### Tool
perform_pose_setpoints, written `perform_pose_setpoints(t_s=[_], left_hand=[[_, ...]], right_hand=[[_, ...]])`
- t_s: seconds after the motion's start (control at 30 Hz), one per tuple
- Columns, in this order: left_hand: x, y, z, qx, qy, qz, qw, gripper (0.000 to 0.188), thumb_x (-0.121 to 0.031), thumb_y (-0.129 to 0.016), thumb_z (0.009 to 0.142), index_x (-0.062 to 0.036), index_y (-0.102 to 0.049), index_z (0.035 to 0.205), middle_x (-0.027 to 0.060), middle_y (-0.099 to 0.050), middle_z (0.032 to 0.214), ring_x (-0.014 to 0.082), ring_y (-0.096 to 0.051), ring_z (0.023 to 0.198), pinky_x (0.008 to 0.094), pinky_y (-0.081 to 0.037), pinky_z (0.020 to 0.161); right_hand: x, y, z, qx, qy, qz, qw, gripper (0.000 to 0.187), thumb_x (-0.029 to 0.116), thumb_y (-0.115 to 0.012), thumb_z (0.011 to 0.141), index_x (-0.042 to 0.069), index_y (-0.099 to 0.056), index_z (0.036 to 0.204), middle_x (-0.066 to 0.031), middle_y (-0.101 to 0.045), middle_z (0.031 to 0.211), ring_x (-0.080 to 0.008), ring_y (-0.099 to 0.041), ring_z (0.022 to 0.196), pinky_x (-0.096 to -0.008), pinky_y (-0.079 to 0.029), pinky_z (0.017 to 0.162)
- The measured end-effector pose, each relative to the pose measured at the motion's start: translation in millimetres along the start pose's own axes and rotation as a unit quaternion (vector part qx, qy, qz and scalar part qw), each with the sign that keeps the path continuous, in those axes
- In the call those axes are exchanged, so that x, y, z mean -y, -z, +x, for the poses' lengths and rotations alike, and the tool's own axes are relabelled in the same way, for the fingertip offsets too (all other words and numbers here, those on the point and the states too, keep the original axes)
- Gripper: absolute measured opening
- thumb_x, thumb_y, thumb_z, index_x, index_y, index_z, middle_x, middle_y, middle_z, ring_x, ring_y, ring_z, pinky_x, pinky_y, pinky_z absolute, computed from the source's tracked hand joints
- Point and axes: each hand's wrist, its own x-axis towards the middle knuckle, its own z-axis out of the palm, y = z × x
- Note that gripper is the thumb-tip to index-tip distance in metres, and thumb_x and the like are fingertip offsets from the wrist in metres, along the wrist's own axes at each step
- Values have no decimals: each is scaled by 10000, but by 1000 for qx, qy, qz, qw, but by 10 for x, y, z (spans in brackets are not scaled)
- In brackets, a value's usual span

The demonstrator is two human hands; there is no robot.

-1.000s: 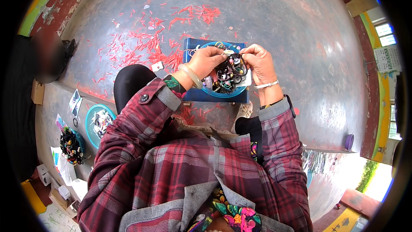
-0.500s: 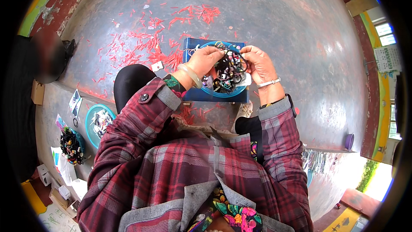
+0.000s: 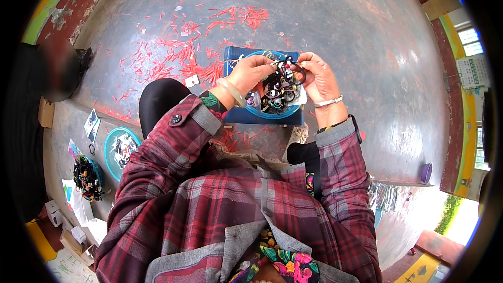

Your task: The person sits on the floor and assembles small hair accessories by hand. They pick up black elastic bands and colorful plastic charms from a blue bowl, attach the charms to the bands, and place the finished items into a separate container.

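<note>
Both my hands are raised over a round blue basin [image 3: 258, 112] heaped with black hair ties [image 3: 279, 88], some with coloured beads or charms. The basin sits on a dark blue flat-topped stand [image 3: 231, 53]. My left hand [image 3: 248, 75], with a pale bangle at the wrist, is pinched at the left end of a black elastic hair tie [image 3: 287, 63]. On its other end, my right hand [image 3: 318, 77] is closed, thumb against fingers. The hair tie spans the gap between the hands, above the pile. A small white card [image 3: 300, 97] lies at the basin's right edge.
Red scraps [image 3: 183, 57] litter the floor beyond and left of the stand. At my left are a teal basin [image 3: 107, 149] of pale pieces and a container of black hair ties [image 3: 86, 178]. A person in black [image 3: 26, 126] is at far left; a purple bucket [image 3: 427, 173] stands right.
The hanging bunch of black ties between my hands has shifted, and a single loop now shows near my right fingers. My hands have moved only slightly.
</note>
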Motion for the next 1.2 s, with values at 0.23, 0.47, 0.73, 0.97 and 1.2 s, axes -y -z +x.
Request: perform_pose_setpoints(t_s=[0.23,0.47,0.73,0.97,1.2], left_hand=[[-57,44,-21,47,13,-4,999,237,-267,-518,891,-55,-618,923,7,-577,689,64,-457,394,187,-352,344],[1,-29,-33,69,-41,39,996,229,-263,-525,893,-58,-612,948,-13,-559,703,49,-449,403,179,-341,348],[-134,-60,-148,136,18,18,990,135,-187,-621,837,-81,-617,919,-38,-551,678,18,-446,455,159,-330,380],[13,99,50,99,17,-94,991,118,-168,-622,832,-66,-619,891,11,-625,788,87,-601,670,214,-477,533],[10,120,45,141,68,-148,977,163,-155,-579,851,-43,-587,968,31,-625,872,108,-606,734,236,-496,617]], right_hand=[[7,62,1,5,7,8,1000,90,37,-494,737,17,-553,801,-70,-579,717,-150,-582,650,-231,-449,532],[3,-44,-57,104,-2,56,993,78,59,-500,721,26,-538,781,-26,-516,641,-89,-470,474,-206,-387,421],[-10,-82,-75,50,3,8,999,178,132,-585,748,36,-539,891,13,-512,664,-72,-490,505,-191,-379,419],[93,-126,-80,137,30,-219,965,364,-47,-591,681,21,-559,1037,12,-561,849,-68,-525,769,-217,-439,682],[27,-174,-112,63,163,-481,859,345,-76,-567,720,46,-561,1043,18,-533,867,-55,-510,787,-204,-425,704]])
